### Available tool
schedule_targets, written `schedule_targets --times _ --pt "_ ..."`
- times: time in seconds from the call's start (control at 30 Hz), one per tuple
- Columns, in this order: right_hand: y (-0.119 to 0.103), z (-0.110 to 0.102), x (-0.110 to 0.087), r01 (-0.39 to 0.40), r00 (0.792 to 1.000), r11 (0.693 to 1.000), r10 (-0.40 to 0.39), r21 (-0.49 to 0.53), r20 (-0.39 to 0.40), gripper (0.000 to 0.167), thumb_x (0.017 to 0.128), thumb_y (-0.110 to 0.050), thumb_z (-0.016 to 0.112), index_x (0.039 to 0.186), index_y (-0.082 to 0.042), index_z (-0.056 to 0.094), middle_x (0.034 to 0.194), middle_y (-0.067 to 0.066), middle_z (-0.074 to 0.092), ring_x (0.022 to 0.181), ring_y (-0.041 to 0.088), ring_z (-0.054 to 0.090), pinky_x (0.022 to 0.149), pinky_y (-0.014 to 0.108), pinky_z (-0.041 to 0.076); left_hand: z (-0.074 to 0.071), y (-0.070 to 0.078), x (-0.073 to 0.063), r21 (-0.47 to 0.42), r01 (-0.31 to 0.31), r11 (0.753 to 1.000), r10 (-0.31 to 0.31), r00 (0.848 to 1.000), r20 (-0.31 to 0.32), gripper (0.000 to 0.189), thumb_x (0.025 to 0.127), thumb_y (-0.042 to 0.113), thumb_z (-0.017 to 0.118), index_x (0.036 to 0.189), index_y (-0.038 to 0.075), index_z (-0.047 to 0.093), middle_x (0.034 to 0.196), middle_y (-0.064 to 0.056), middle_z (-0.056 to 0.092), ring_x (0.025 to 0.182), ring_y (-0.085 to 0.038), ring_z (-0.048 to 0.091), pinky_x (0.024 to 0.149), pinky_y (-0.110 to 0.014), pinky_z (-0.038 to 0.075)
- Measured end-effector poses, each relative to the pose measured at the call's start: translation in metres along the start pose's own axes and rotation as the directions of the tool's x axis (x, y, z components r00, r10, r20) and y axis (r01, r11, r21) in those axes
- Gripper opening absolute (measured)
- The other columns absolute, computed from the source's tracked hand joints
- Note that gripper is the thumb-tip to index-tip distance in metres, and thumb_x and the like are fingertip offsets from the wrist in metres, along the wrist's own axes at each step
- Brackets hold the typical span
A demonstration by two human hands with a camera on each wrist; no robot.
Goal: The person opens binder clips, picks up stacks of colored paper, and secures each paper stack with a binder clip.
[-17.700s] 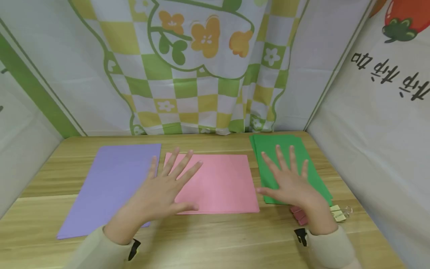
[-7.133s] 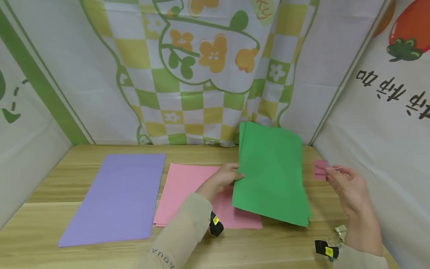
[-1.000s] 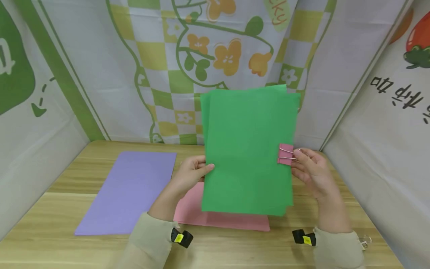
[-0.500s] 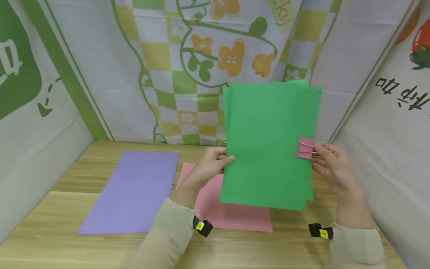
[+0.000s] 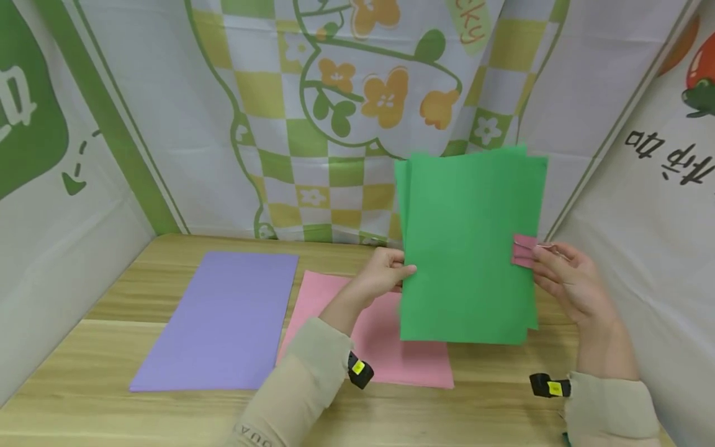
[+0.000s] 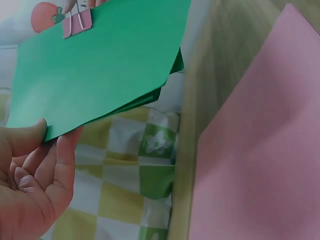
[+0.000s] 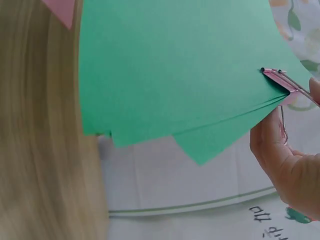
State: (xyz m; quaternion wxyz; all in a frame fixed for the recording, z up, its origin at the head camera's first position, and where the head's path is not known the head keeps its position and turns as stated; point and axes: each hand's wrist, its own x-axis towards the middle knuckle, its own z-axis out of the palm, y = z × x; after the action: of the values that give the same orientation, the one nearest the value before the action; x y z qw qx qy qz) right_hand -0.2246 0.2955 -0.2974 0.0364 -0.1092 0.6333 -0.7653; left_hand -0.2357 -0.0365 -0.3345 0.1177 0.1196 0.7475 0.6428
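Observation:
A stack of green paper sheets, its edges uneven, is held up over the table. My left hand pinches the stack's left edge, thumb on the near face and fingers behind, as the left wrist view confirms. On the opposite edge is a pink binder clip, its wire handles between the thumb and fingers of my right hand. In the right wrist view the clip straddles the sheets' edge, with a dark gap visible under its near side. The lower sheets fan out past the top one.
Purple sheets lie at the left of the wooden table. Pink sheets lie in the middle, partly under the raised green stack. A patterned curtain hangs behind. Something small and dark green shows beside the right sleeve.
Earlier the green sheets lay on the table under a spread right hand. They were lifted, and the pink clip was picked up and brought to their edge. Lately both hands and stack shifted right.

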Motion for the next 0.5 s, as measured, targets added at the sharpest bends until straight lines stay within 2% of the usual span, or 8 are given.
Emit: schedule_targets --times 0.07,0.17,0.2,0.33,0.37,0.43,0.5 --pt "0.001 -0.005 0.001 -0.012 1.000 0.999 0.013 -0.040 0.017 0.009 0.102 -0.009 0.054 0.107 -0.011 0.061 0.105 -0.005 0.071 0.094 0.008 0.071 0.081 0.019 0.056 0.005 -0.003 0.004 0.002 0.019 1.000 -0.019 1.000 0.016 0.025 0.101 0.008 0.056 0.076 0.006 0.054 0.057 0.006 0.046 0.066 -0.008 0.061 0.076 -0.034 0.059" --pt "0.003 -0.014 0.002 -0.048 0.999 0.998 0.048 -0.050 -0.012 0.010 0.102 -0.012 0.055 0.111 -0.012 0.058 0.107 -0.008 0.070 0.096 0.007 0.070 0.081 0.017 0.056 0.011 -0.006 0.012 -0.018 0.058 0.998 -0.057 0.998 0.038 0.016 0.102 0.007 0.054 0.099 -0.002 0.066 0.072 0.002 0.064 0.067 -0.008 0.062 0.073 -0.030 0.059" --pt "0.004 -0.017 0.002 -0.065 0.998 0.996 0.064 -0.062 -0.026 0.021 0.102 -0.013 0.056 0.123 -0.011 0.056 0.108 -0.009 0.070 0.096 0.005 0.070 0.081 0.017 0.056 0.013 -0.007 0.015 -0.027 0.073 0.997 -0.072 0.996 0.046 0.017 0.102 0.006 0.053 0.104 -0.004 0.066 0.074 0.001 0.064 0.067 -0.007 0.062 0.071 -0.028 0.058" --pt "0.008 -0.027 0.004 -0.122 0.989 0.992 0.120 -0.024 -0.082 0.029 0.100 -0.014 0.057 0.127 -0.008 0.046 0.102 -0.011 0.067 0.093 0.002 0.068 0.078 0.017 0.056 0.020 -0.011 0.025 -0.051 0.118 0.992 -0.115 0.992 0.058 0.021 0.102 0.005 0.052 0.112 -0.008 0.066 0.076 -0.001 0.063 0.065 -0.009 0.060 0.069 -0.025 0.057" --pt "0.009 -0.029 0.005 -0.138 0.987 0.990 0.135 -0.029 -0.089 0.041 0.100 -0.014 0.058 0.136 -0.005 0.040 0.100 -0.011 0.069 0.092 0.001 0.068 0.078 0.016 0.056 0.022 -0.013 0.027 -0.054 0.121 0.991 -0.118 0.991 0.057 0.021 0.101 0.005 0.052 0.112 -0.008 0.066 0.076 -0.001 0.063 0.064 -0.009 0.060 0.069 -0.025 0.057" --pt "0.010 -0.032 0.007 -0.172 0.980 0.985 0.167 -0.034 -0.104 0.046 0.100 -0.016 0.058 0.139 -0.003 0.038 0.096 -0.010 0.070 0.090 0.001 0.068 0.077 0.016 0.057 0.025 -0.015 0.032 -0.052 0.127 0.991 -0.124 0.991 0.050 0.022 0.101 0.005 0.053 0.113 -0.008 0.067 0.074 -0.001 0.063 0.063 -0.010 0.060 0.069 -0.026 0.058" --pt "0.013 -0.035 0.009 -0.212 0.971 0.976 0.204 -0.059 -0.122 0.071 0.100 -0.019 0.058 0.153 0.004 0.016 0.092 -0.011 0.070 0.089 0.000 0.068 0.077 0.015 0.056 0.029 -0.018 0.036 -0.048 0.129 0.990 -0.127 0.991 0.046 0.022 0.101 0.005 0.054 0.114 -0.007 0.067 0.074 -0.002 0.063 0.062 -0.010 0.060 0.072 -0.031 0.060"
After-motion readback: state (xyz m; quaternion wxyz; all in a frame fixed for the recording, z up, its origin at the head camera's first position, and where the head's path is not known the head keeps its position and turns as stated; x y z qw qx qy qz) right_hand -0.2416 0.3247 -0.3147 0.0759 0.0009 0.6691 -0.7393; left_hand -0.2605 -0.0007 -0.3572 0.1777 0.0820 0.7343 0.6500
